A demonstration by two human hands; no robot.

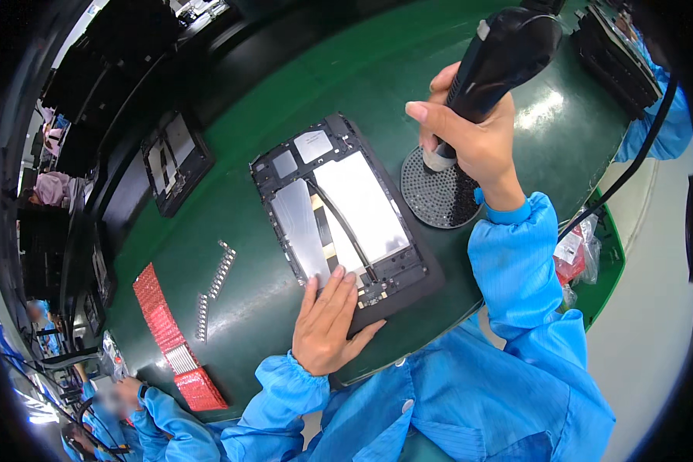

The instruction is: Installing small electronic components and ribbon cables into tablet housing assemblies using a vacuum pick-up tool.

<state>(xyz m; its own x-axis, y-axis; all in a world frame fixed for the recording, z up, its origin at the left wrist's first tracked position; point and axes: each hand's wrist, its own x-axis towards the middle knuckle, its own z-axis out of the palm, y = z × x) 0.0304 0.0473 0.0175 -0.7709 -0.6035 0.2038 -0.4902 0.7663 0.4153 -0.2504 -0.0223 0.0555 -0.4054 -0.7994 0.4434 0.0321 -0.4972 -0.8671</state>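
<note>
My right hand (pixel 473 142) is wrapped round a black corded electric screwdriver (pixel 500 58), pointing it downward. Its lower end meets or hovers just over a round grey screw plate (pixel 427 196) full of small holes, with dark screws heaped on its right side; contact there cannot be made out. To the left lies an opened tablet (pixel 369 208), its inside facing up, showing silvery panels, a black cable and small boards. Fingers stretched out, my left hand (pixel 327 331) rests on the tablet's near edge. The tablet sits on a dark pad or holder.
On the green table (pixel 246 308) lie a red bubble-wrap strip (pixel 165 323) and a strip of small parts (pixel 215 281). Another opened tablet (pixel 175 162) stands at the far left. The screwdriver's cable (pixel 647 146) runs down the right, by a green bin (pixel 612 266). Co-workers' sleeves show nearby.
</note>
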